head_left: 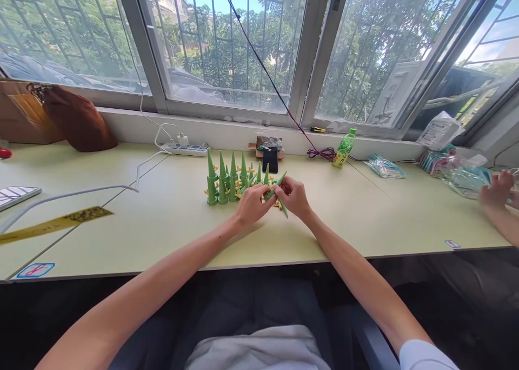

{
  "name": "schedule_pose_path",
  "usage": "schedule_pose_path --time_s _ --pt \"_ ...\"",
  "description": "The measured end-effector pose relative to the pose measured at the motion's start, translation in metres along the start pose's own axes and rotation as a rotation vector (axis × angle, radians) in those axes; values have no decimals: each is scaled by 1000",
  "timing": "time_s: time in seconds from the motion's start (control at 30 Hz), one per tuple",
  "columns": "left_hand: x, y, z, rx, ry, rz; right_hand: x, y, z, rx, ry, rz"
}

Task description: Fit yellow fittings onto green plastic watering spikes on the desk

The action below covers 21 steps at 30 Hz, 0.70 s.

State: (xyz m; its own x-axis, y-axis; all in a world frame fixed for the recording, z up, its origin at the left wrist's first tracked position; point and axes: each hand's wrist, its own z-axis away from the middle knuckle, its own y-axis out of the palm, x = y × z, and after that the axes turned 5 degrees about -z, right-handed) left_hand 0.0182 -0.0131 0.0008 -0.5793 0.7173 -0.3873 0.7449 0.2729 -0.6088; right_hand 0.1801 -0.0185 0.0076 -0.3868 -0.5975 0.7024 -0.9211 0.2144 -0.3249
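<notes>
Both of my hands meet over the table, just right of a cluster of green cone-shaped pieces (211,191) standing upright in rows. My left hand (254,203) is closed, its fingertips pinching a green cone piece (269,195). My right hand (295,197) is closed right beside it, with a pointed green tip (282,179) showing above the fingers and another green spike (284,210) pointing down below them. Whether these are one piece or several I cannot tell. Small yellow pieces (278,204) lie under and around my hands, partly hidden.
A phone (270,160) lies behind the cones by a small box. Further right stand a green-capped bottle (344,149) and plastic packets (385,166). A power strip (188,149) with a white cable sits back left. Another person's hand (498,190) is at far right.
</notes>
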Motion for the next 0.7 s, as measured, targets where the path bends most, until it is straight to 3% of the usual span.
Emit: schedule_pose_path --time_s 0.4,0.7 --pt "1 0 0 -5 -33 61 -11 -7 -6 -193 -4 67" --pt "1 0 0 13 20 59 -39 -20 -15 -341 -65 315"
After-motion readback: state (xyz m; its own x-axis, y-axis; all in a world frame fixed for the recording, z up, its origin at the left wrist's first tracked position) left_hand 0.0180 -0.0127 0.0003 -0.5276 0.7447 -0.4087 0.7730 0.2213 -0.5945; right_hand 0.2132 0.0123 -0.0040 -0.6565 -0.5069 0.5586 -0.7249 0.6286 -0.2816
